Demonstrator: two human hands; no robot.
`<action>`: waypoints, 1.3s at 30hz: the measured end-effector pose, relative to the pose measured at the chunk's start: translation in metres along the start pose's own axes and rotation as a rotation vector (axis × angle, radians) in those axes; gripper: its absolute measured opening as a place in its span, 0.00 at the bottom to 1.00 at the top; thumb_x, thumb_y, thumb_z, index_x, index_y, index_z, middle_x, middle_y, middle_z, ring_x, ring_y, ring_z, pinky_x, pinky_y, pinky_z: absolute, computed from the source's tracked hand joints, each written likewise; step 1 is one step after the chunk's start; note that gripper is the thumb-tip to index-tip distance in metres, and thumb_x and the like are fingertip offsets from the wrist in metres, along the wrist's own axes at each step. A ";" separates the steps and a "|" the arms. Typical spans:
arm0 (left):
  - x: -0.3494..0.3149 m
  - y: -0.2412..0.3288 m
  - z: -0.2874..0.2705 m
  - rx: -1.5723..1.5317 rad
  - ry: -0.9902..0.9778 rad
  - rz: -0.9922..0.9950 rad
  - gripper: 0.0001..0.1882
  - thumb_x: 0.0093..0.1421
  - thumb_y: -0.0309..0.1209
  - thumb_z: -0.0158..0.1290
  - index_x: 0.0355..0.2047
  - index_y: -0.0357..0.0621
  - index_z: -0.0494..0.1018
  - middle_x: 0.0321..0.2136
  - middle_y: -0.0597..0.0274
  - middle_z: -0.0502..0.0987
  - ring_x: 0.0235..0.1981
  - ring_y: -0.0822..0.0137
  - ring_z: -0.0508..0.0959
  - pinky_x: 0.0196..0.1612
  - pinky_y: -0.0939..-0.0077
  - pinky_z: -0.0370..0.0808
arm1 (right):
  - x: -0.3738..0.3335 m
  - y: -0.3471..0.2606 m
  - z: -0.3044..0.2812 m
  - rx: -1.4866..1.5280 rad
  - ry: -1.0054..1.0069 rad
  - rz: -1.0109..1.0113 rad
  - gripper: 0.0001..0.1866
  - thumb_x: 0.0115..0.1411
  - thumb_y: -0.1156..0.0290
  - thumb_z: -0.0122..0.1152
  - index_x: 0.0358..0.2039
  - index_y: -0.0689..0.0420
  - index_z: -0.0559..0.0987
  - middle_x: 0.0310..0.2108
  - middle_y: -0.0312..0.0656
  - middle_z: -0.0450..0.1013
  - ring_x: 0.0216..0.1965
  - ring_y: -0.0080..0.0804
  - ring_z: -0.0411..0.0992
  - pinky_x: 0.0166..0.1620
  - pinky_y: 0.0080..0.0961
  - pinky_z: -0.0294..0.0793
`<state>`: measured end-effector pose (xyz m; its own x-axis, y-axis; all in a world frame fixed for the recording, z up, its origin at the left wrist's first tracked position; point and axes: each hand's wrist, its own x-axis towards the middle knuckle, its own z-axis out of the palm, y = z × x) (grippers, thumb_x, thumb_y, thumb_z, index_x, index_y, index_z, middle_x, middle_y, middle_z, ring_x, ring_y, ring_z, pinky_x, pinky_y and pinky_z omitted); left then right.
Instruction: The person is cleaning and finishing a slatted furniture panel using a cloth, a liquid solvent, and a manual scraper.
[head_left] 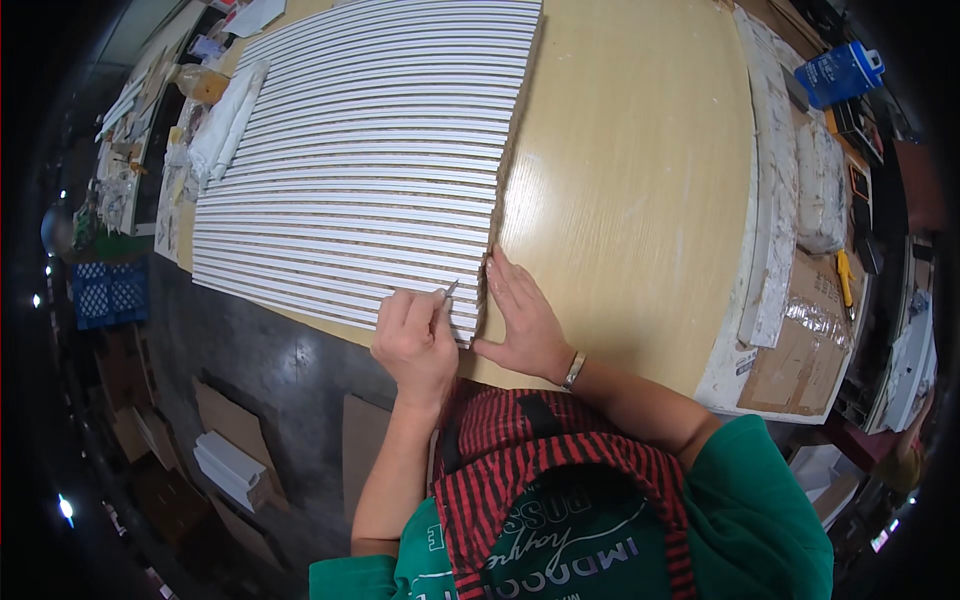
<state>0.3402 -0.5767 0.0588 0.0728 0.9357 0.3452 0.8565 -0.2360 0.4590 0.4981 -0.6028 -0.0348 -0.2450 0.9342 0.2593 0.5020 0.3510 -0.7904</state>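
Strips (370, 165), white and set close in parallel rows, cover the left of the bench (620, 200), and from my remote station I watch their near right corner most closely. The left hand (413, 335) is closed around a slim pointed tool (451, 289), whose tip shows over the strips; I cannot tell whether it touches them. The right hand (525, 315) is extended, thumb apart, with nothing showing in it, its fingers lying along the strip ends. My main worry is a slip: if the tip skids toward those ends, I judge the right fingers sit close enough to be nicked. A stray tip could also scratch a white face. Uneven pressure from the right hand might push single strips out of line, since I see nothing clamping them. The nearest strips lie close to the bench's front edge, so a hard nudge might tip one off.
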 end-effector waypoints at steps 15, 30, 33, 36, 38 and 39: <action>0.015 -0.024 -0.004 -0.419 -0.215 -0.249 0.08 0.54 0.20 0.63 0.36 0.36 0.82 0.26 0.56 0.79 0.27 0.62 0.80 0.33 0.71 0.75 | 0.000 0.001 -0.001 0.010 -0.007 0.004 0.61 0.44 0.57 0.78 0.70 0.73 0.54 0.72 0.69 0.48 0.71 0.60 0.55 0.72 0.49 0.56; 0.021 -0.018 -0.005 -0.390 -0.317 -0.185 0.07 0.52 0.19 0.62 0.33 0.36 0.81 0.25 0.57 0.77 0.27 0.60 0.78 0.32 0.70 0.74 | 0.001 0.000 -0.003 0.004 0.003 0.003 0.59 0.43 0.58 0.78 0.68 0.74 0.56 0.72 0.69 0.49 0.69 0.62 0.58 0.71 0.49 0.57; 0.018 -0.020 -0.005 -0.366 -0.234 -0.153 0.06 0.51 0.19 0.63 0.31 0.37 0.81 0.24 0.58 0.76 0.27 0.60 0.77 0.31 0.69 0.73 | 0.002 0.000 -0.001 -0.002 0.018 -0.028 0.59 0.43 0.57 0.78 0.69 0.73 0.56 0.72 0.69 0.49 0.69 0.62 0.58 0.71 0.49 0.57; 0.017 -0.020 -0.004 -0.317 -0.153 -0.070 0.06 0.50 0.20 0.64 0.29 0.38 0.80 0.24 0.58 0.76 0.27 0.58 0.77 0.31 0.67 0.73 | 0.002 0.000 -0.001 0.006 0.012 -0.020 0.59 0.43 0.57 0.78 0.69 0.73 0.56 0.72 0.69 0.48 0.69 0.62 0.57 0.71 0.50 0.56; 0.018 -0.016 -0.004 -0.275 -0.128 0.002 0.06 0.50 0.20 0.64 0.29 0.38 0.79 0.24 0.58 0.75 0.27 0.57 0.76 0.31 0.66 0.72 | 0.000 0.002 0.001 0.011 0.010 -0.013 0.59 0.44 0.57 0.78 0.69 0.73 0.55 0.72 0.69 0.48 0.69 0.62 0.57 0.71 0.50 0.56; 0.018 -0.013 -0.005 -0.242 -0.145 0.041 0.06 0.50 0.20 0.64 0.29 0.39 0.79 0.24 0.58 0.75 0.27 0.56 0.76 0.31 0.65 0.72 | 0.000 0.002 0.001 0.016 0.007 -0.009 0.60 0.44 0.57 0.78 0.69 0.73 0.55 0.72 0.69 0.48 0.69 0.62 0.57 0.71 0.50 0.56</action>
<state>0.3281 -0.5582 0.0627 0.1923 0.9476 0.2551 0.7054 -0.3142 0.6354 0.4985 -0.6019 -0.0369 -0.2435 0.9314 0.2705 0.4868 0.3586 -0.7966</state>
